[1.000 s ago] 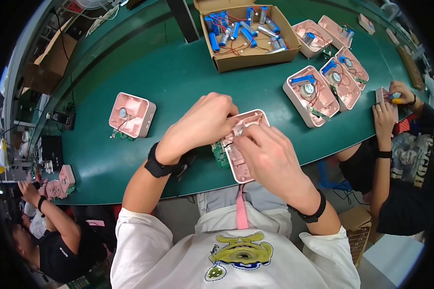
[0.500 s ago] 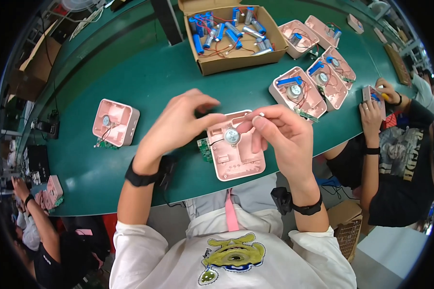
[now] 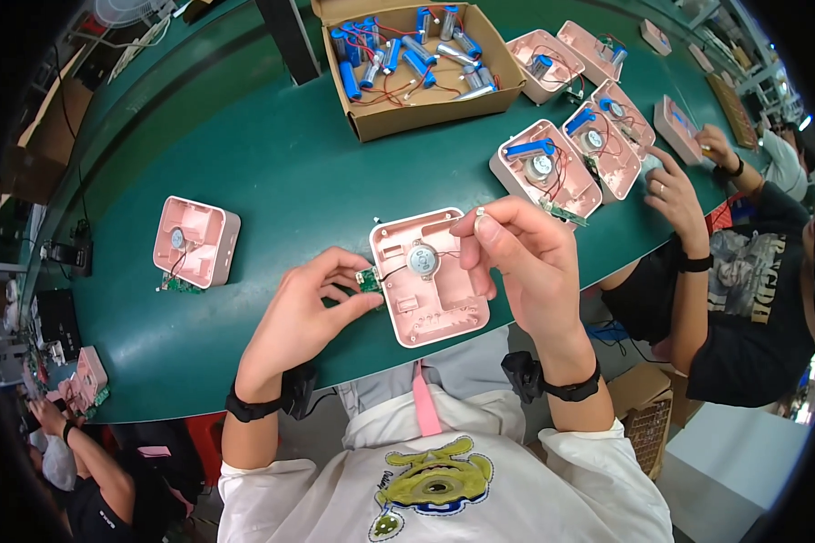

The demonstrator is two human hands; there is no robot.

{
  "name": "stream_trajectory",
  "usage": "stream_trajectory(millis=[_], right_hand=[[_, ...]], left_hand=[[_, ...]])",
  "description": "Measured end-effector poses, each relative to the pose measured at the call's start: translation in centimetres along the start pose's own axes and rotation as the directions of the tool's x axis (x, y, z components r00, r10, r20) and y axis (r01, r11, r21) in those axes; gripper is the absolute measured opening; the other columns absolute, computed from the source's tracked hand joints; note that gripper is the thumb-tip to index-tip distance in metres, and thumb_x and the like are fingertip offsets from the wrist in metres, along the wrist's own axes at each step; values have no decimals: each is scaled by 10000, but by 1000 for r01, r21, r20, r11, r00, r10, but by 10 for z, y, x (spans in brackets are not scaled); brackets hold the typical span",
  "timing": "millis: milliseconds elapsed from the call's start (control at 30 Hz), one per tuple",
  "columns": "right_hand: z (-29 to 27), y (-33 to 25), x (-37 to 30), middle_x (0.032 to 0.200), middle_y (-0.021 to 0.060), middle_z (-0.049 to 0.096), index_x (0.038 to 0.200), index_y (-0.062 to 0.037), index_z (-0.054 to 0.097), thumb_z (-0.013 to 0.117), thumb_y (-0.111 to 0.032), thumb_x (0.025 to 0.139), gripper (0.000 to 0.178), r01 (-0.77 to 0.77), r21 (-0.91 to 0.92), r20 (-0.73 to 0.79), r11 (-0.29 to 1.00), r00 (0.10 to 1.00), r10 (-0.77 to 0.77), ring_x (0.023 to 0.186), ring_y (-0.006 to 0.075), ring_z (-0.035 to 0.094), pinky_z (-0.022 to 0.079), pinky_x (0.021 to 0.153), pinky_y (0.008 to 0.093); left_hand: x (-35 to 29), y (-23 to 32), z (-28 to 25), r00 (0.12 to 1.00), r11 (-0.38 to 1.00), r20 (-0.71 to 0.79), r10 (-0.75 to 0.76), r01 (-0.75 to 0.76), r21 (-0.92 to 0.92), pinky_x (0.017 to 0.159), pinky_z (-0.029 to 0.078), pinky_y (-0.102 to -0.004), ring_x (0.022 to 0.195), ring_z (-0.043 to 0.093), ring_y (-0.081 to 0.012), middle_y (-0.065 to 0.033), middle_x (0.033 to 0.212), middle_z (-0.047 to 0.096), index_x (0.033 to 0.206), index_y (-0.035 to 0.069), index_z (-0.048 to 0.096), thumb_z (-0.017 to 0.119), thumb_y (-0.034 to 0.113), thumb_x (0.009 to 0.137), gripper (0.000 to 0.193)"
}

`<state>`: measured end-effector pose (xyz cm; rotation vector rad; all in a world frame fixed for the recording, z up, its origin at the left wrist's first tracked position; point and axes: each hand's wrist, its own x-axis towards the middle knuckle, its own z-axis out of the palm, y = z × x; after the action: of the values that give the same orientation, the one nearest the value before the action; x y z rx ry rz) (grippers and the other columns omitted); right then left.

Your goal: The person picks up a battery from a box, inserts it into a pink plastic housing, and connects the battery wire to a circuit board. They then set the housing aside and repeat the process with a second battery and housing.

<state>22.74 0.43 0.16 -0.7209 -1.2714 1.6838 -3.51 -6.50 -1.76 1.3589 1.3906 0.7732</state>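
In front of me on the table lies an open pink plastic housing (image 3: 444, 328) with a round silver speaker (image 3: 422, 259) inside. My left hand (image 3: 303, 308) grips a small green circuit board (image 3: 369, 280) at the housing's left side, thumb and fingers on its edges. A dark wire runs from the board over the wall toward the speaker. Over the right side of the housing, my right hand (image 3: 534, 249) pinches a small white connector (image 3: 479, 212) between thumb and index finger. Thin wire shows between its fingers and the speaker; the other fingers curl inside the housing.
A cardboard box (image 3: 426, 118) of blue and silver battery cells with red wires stands at the back. Several pink housings (image 3: 552, 167) with parts inside sit at the right, and another housing (image 3: 196, 242) at the left. Co-workers' hands (image 3: 679, 195) are at the right and far left.
My left hand has come down from above the housing to its left side and taken hold of the circuit board. My right hand keeps its pinch on the connector.
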Motion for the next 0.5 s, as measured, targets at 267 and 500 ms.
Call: stream_trajectory(millis=[267, 500], right_hand=[[17, 10, -5, 809, 93, 688, 948, 44, 708, 667, -73, 996, 134, 142, -677, 83, 722, 990, -118, 612, 149, 622, 477, 560, 315], [28, 31, 7, 769, 134, 657, 914, 36, 704, 694, -58, 938, 98, 163, -823, 136, 544, 987, -90, 569, 213, 623, 470, 546, 344]], left_hand=[[18, 0, 7, 992, 991, -55, 110, -105, 88, 748, 590, -311, 853, 681, -175, -118, 979, 722, 1098, -53, 676, 816, 63, 912, 260], [23, 6, 10, 965, 964, -70, 251, -244, 103, 721, 583, -308, 833, 672, -189, -99, 972, 684, 1127, -45, 699, 781, 7, 912, 236]])
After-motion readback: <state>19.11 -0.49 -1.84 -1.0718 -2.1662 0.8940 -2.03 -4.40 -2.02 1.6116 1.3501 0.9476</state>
